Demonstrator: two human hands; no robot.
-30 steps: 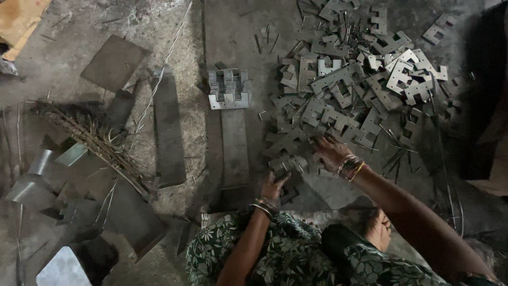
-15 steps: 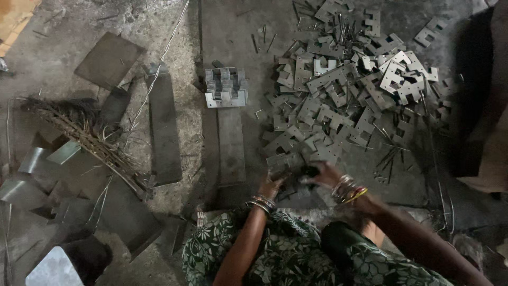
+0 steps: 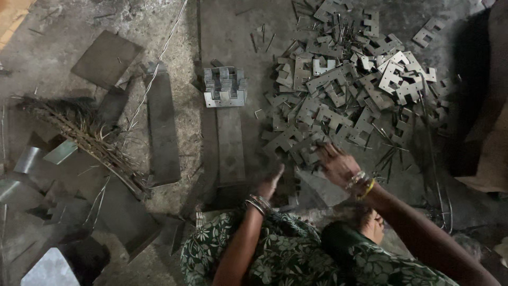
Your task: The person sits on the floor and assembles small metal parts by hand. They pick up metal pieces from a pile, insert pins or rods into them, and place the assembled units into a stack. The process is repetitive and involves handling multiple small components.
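Note:
I look down at a dusty floor. A big heap of flat, notched grey metal plates [image 3: 349,85] is spread at the upper right. My right hand [image 3: 334,163] reaches into the near edge of that heap, palm down on the plates; whether its fingers grip one is hidden. My left hand [image 3: 270,182] hovers beside it near the floor, fingers extended, close to a long flat metal strip [image 3: 230,143]. Both wrists wear bangles. A neat stack of the same notched plates [image 3: 225,86] stands at the far end of the strip.
A second long metal strip [image 3: 163,127] lies to the left. A broom of twigs [image 3: 84,140], a square plate [image 3: 106,58] and shiny sheet offcuts [image 3: 32,159] lie farther left. Loose nails and thin rods scatter around the heap. My patterned green clothing [image 3: 286,254] fills the bottom.
My right hand went from the heap back toward my left hand, then out again to the heap's near edge. The view shifted slightly.

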